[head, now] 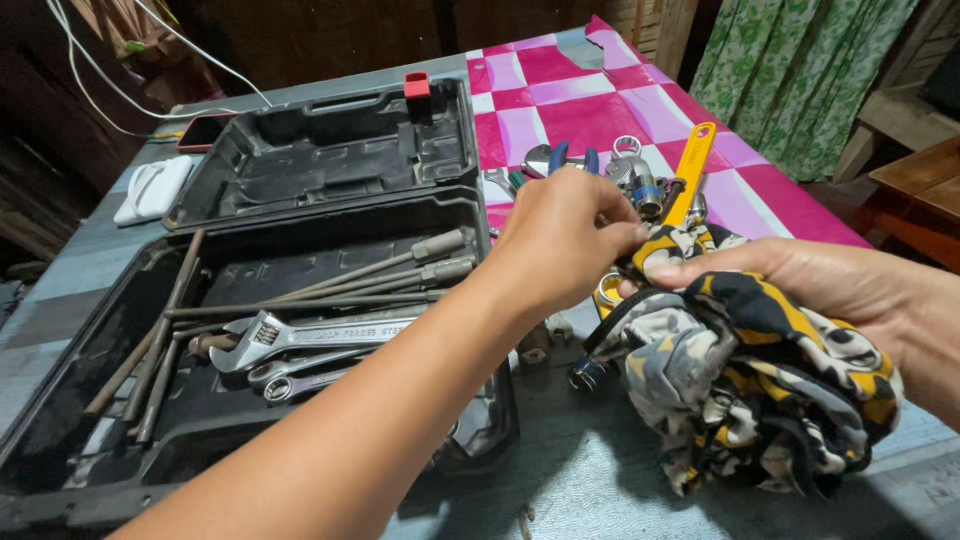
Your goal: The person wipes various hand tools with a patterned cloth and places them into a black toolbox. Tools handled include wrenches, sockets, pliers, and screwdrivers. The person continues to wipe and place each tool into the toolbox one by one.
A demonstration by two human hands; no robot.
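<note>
My right hand [800, 285] is closed around a black, yellow and grey patterned rag [750, 390], bunched on the counter [600, 480] right of the case. My left hand [560, 240] pinches at the rag's top edge, fingers nearly shut, just beside a yellow-handled tool [692, 165]. Beyond lies a heap of sockets [640, 185]. The open black case [300, 300] holds one adjustable wrench [300, 335], two spanners and several rods.

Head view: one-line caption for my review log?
Left hand and right hand grip a patterned cloth beside an open tool case.
</note>
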